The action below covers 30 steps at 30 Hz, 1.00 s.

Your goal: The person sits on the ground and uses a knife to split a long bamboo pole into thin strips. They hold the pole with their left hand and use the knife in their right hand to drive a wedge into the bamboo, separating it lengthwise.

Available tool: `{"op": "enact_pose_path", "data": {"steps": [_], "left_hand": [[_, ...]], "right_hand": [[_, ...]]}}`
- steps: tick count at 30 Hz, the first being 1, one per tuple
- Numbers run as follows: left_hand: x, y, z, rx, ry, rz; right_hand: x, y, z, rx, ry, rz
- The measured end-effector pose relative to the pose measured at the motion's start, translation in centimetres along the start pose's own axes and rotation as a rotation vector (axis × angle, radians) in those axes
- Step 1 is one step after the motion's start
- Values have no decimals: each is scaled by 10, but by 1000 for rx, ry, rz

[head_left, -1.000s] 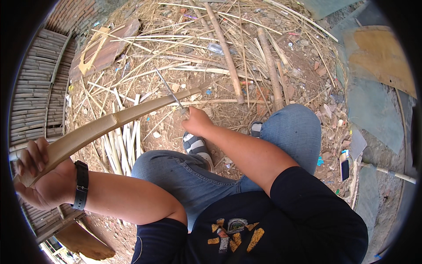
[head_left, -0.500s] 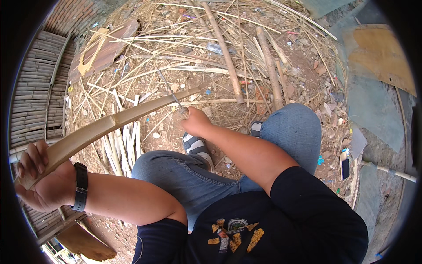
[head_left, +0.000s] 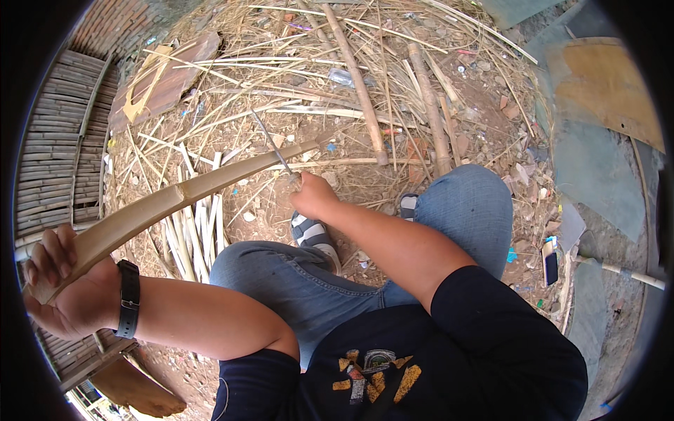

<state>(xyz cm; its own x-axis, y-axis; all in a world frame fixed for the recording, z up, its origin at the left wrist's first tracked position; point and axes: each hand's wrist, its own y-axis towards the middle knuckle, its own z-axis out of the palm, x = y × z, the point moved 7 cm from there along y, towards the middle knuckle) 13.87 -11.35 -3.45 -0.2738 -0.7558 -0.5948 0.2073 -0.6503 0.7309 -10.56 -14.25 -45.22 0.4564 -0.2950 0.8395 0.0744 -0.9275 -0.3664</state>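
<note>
A long split bamboo piece slants from the lower left up toward the middle, its hollow side and a node showing. My left hand is wrapped round its near end, with a dark watch on the wrist. In my right hand is the handle of a knife, held in a closed grip. The thin blade points up and left, crossing the bamboo close to its far end. Whether the edge bites into the bamboo I cannot tell.
Pale split strips lie in a pile under the bamboo. Beyond are round poles, a brown board and a plastic bottle among straw. A bamboo slat wall stands left; a phone and grey sheets lie right.
</note>
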Motion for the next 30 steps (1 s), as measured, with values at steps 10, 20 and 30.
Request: {"op": "enact_pose_path", "data": {"steps": [10,20,30], "left_hand": [[-4,5,-3,-35,46,-20],[-4,5,-2,-38,55,-7],[-2,2,1,-43,37,24]], "right_hand": [[22,-5,-5,38,24,-66],[17,-5,-5,22,24,-5],[15,-5,-3,19,16,-3]]}}
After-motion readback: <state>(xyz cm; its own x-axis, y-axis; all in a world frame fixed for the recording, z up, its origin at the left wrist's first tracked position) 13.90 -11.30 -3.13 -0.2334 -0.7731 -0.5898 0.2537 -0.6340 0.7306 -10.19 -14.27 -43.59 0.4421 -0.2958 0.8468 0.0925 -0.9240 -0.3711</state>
